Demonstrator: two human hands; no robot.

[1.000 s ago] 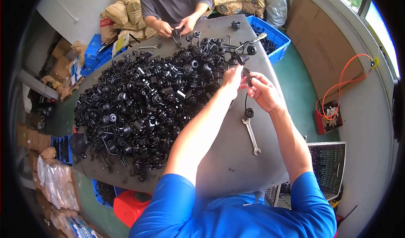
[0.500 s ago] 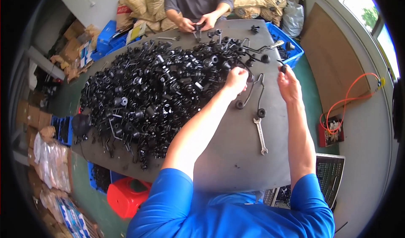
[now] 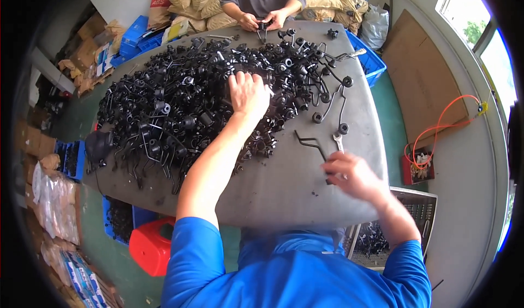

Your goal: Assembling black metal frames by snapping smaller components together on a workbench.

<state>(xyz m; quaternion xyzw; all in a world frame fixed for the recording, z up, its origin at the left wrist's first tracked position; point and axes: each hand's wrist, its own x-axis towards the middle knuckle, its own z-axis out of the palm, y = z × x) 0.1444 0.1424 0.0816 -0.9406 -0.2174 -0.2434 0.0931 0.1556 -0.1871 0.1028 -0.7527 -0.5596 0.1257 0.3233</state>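
Place: workshop — table (image 3: 262,190) heaped with black parts (image 3: 185,98) | spanner (image 3: 338,142) | bulk sacks (image 3: 318,0) | blue crate (image 3: 376,72)

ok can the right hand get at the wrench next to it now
Probably yes: the wrench lies right by the right hand, its upper end uncovered, though the bent black rod at that hand might hinder it.

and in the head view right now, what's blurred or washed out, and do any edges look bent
In the head view, the right grip is blurred while the left grip looks sharper; also in the head view, the window at upper right is largely washed out, the table's edges look bowed, and the picture's corners are black.
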